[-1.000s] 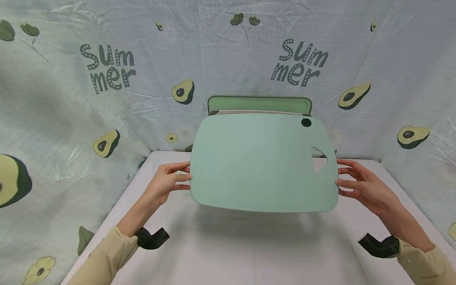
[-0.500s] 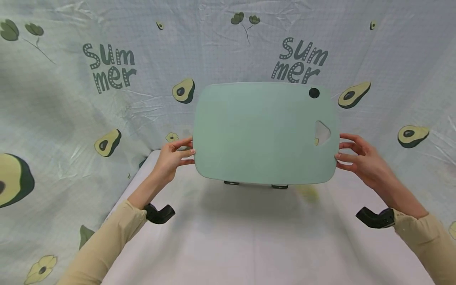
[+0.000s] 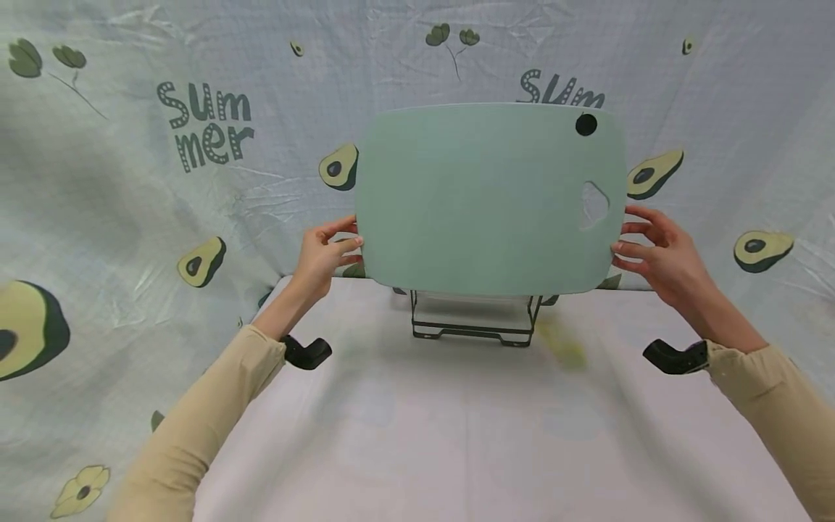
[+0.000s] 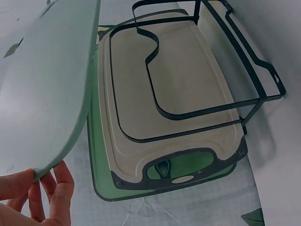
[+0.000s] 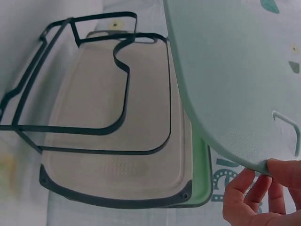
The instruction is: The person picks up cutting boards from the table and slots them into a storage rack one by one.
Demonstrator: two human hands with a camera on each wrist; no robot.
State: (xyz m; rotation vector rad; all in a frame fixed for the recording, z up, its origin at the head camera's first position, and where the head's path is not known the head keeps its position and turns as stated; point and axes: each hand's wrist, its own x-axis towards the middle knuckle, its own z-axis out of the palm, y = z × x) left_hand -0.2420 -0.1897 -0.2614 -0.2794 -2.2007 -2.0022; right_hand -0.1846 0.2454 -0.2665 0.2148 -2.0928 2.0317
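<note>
Head view: you hold the mint board (image 3: pixel 483 199) upright in mid-air above the desk (image 3: pixel 457 428), your left hand (image 3: pixel 324 254) pinching its left edge and your right hand (image 3: pixel 655 254) its right edge. It hides most of the wire rack (image 3: pixel 471 319) standing at the far side. Wrist views show a beige board (image 4: pixel 164 99) and a green board (image 4: pixel 101 183) resting in that rack, against the avocado-print cloth (image 3: pixel 130 188).

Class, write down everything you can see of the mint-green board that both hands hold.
The board is a thin, flat, pale green sheet, plastic by its look, with rounded corners, a dark round dot and a cut-out handle hole near its right end. It is upright, long side level, above the wire rack. The left hand and right hand grip its short edges.
</note>
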